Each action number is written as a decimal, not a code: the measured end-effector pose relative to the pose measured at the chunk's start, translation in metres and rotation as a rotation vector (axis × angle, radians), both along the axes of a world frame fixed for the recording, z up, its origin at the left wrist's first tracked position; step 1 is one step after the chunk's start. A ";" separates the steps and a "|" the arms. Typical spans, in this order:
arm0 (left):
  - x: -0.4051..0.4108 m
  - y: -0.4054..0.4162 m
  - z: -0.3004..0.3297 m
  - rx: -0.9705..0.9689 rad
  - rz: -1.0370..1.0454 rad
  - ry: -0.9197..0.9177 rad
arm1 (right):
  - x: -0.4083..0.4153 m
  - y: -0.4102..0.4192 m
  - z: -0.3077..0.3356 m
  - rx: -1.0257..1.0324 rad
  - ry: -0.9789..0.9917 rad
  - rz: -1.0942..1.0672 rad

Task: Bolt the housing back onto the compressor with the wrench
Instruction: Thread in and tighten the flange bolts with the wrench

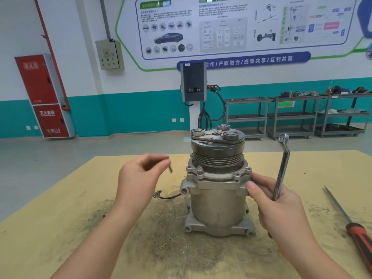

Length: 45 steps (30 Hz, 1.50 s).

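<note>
- While the compressor (218, 198) stands upright mid-table (60, 228), pulley end up, both hands are at flange height on either side of it.
- Housing (218, 179): grey cast flange section seated on top of the cylindrical body, just under the grooved pulley (218, 156). Bolt ears around its rim; one bolt head (199, 168) sits proud at the front-left ear, other visible holes look open.
- Left hand (138, 178): raised left of the compressor, clear of it, motion-blurred. Fingers (161, 161) pinch a small dark bolt (171, 169), shank hanging down from the fingertips.
- Right hand (275, 206): fingers wrapped round the lower shank of the wrench (282, 168), thumb and fingertips touching the right edge of the housing flange.
- Wrench is a ring spanner, standing near upright, ring end up beside the pulley, not on any bolt.
- Pulley top: clutch plate with three round bosses and a flat metal strap across it.
- Short black cable with a connector (158, 194) runs out from the compressor's left side and lies on the table.
- Right edge of table: a file (352, 224) with red-and-black handle, blade pointing away from the person, well apart from the compressor.
- Table surface is yellowish board, dirty grey smear and bits of debris around the compressor base.
- Background: grey trolley shelves (291, 115) along the wall, wall charger (193, 82) behind the compressor, red fire cabinet (44, 95) far left.
</note>
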<state>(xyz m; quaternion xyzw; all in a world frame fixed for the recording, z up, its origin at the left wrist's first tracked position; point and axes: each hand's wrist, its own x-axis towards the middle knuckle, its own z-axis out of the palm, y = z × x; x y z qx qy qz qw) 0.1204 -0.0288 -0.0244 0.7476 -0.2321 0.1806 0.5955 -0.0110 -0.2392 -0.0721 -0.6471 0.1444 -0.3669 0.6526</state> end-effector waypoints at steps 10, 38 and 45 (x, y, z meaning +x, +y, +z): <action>-0.013 -0.028 0.009 0.023 -0.026 -0.195 | -0.001 0.001 0.001 0.006 0.012 -0.006; 0.001 -0.026 -0.004 0.189 -0.050 -0.465 | -0.001 -0.001 0.002 0.006 0.029 0.002; 0.004 0.007 0.008 0.066 -0.103 -0.101 | -0.002 0.000 0.003 -0.007 0.030 0.006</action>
